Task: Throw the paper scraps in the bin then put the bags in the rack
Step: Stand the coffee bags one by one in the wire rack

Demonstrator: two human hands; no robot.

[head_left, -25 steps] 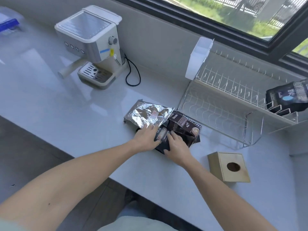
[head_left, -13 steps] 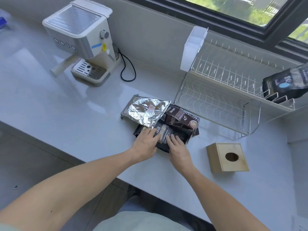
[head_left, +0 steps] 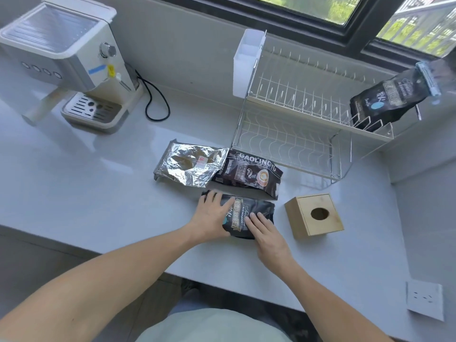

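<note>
both hands, left hand (head_left: 211, 215) and right hand (head_left: 267, 235), lie flat, fingers spread, on near black bag (head_left: 249, 213); silver bag (head_left: 188, 164), brown bag (head_left: 249, 172) beyond; wooden box (head_left: 314, 214) right; rack (head_left: 303, 124) far, holding another bag (head_left: 387, 97); white counter (head_left: 86, 174).

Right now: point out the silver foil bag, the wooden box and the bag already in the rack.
silver foil bag (head_left: 188, 165), head view, middle of the crinkled top face.
wooden box (head_left: 304, 222), head view, top panel left of the round hole.
bag in the rack (head_left: 385, 98), head view, middle of the printed front.
</note>
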